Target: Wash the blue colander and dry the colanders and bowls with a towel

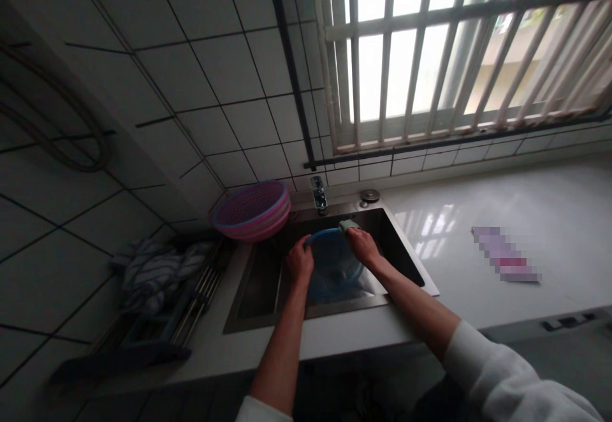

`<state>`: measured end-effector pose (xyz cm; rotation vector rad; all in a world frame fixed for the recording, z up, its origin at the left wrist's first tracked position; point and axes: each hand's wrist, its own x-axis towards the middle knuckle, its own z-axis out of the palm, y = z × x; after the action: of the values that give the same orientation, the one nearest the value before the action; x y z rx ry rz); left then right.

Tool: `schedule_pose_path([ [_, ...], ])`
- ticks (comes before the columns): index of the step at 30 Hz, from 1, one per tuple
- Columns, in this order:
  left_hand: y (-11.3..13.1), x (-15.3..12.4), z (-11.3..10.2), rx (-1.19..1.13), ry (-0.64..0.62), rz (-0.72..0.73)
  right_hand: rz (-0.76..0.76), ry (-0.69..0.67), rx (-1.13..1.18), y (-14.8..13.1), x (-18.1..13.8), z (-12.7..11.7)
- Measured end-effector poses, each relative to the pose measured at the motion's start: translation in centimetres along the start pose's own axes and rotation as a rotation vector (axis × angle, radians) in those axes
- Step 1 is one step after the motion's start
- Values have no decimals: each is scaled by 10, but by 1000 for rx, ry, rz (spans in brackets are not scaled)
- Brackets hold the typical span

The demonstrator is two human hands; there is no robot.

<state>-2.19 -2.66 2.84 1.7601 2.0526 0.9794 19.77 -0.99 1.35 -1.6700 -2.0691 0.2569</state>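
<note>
A blue plastic basket (329, 272) with mesh-like walls is tilted up inside the steel sink (258, 282). My left hand (300, 259) is closed on the left side of its rim. At the rim's upper right, my right hand (362, 244) is closed on a pale green cloth or sponge (348, 225), pressed against the basket. The far side of the basket and most fingertips are hidden from view.
Stacked pink and purple baskets (253, 211) stand at the sink's back left corner. Behind the sink are a faucet (318, 194) and a round drain strainer (370, 196). Striped cloth (157, 275) lies on a rack at left; a blurred packet (505, 255) lies on the right counter.
</note>
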Motion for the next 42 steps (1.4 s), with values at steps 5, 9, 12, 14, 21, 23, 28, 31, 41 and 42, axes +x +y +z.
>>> schedule_pose_path([
  [5,8,-5,7,42,-82,55,-21,3,-4,-6,-5,3],
  [9,16,-9,13,97,-210,155,-264,-49,53,-26,-8,4],
  [12,10,-6,9,105,-189,96,-307,-6,87,-28,-7,2],
  [14,4,-2,4,105,-139,8,-277,57,103,-23,-7,0],
  [21,4,0,7,-3,-154,134,-154,113,175,-19,-9,-1],
  [23,7,-2,9,13,-180,188,-170,140,142,-18,-8,-3],
  [28,2,0,2,71,-125,115,-229,164,79,-6,-7,-9],
  [31,0,0,2,70,-108,110,-213,178,91,-2,-6,-8],
  [41,10,-3,9,16,-165,155,-335,105,119,-12,-1,13],
  [42,8,-2,7,-7,-117,113,-277,128,134,-7,0,11],
])
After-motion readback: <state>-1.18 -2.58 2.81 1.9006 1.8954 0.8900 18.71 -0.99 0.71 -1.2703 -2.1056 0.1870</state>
